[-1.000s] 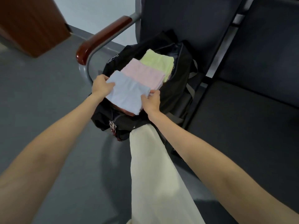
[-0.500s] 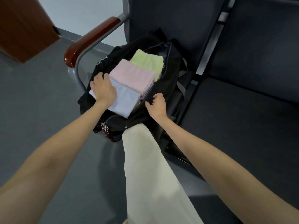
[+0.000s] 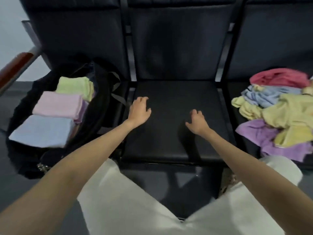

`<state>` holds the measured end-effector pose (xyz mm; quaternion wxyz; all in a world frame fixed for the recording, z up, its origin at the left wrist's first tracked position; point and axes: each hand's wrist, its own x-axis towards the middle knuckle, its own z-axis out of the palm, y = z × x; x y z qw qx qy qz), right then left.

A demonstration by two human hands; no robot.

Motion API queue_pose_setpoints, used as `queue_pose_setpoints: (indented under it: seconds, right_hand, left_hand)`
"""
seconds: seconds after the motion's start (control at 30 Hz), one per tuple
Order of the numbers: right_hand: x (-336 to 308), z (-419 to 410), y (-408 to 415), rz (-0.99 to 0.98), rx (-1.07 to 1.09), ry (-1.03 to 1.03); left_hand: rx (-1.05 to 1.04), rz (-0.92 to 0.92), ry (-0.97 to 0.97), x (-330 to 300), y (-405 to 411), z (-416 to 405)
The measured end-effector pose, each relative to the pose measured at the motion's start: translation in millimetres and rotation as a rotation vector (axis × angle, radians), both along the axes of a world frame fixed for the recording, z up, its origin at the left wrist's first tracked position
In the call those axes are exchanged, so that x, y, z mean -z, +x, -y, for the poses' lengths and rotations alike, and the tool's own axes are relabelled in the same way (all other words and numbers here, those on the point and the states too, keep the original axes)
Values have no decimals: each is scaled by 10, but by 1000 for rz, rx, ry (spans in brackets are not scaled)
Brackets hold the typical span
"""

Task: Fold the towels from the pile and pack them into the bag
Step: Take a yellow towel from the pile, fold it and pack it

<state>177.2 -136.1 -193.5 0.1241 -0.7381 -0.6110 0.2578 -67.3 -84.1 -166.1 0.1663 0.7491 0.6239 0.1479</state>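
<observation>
A black bag lies open on the left seat. Three folded towels sit in it in a row: light blue nearest me, pink in the middle, green at the far end. On the right seat lies a loose pile of unfolded towels in red, blue, yellow and purple. Both hands hover over the middle seat. My left hand is near the seat's left edge, fingers loosely curled, holding nothing. My right hand is also empty with relaxed fingers.
A row of black seats with backrests faces me. A wooden armrest on a metal frame stands left of the bag. My knees in light trousers are at the bottom, over a grey floor.
Both hands have left the bag and the light blue towel, which now lies in the bag. My view and hands have swung right to the middle seat, bringing the pile into sight.
</observation>
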Motion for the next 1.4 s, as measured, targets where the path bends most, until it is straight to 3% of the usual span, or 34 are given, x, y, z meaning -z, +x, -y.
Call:
queue_pose_setpoints:
  seconds: [0.27,0.5,0.7,0.93,1.03,1.13,1.23,1.4]
  right_hand:
    - [-52,598,2023,-139,571,205]
    - [116,991,2924,-140,820,207]
    - [253,860,3224,-117,800,301]
    - [381,552,3540,142,724,185]
    - [428,508,3635,80,738,284]
    - [425,569,3662,-42,682,483]
    - [271,738,3595,-285,598,591]
    - [-116,986,3366,-537,488,689]
  left_hand:
    - [328,-11,-91,134,1749,164]
    - [548,-32,-120,206,2866,223]
    - [687,-11,-157,347,3668,168]
    - [788,88,-112,512,4388,64]
    - [757,166,-142,515,4576,-11]
    - [492,410,-385,394,4719,-15]
    - [227,642,-730,206,4772,-22]
    - [225,751,-1169,-11,4698,31]
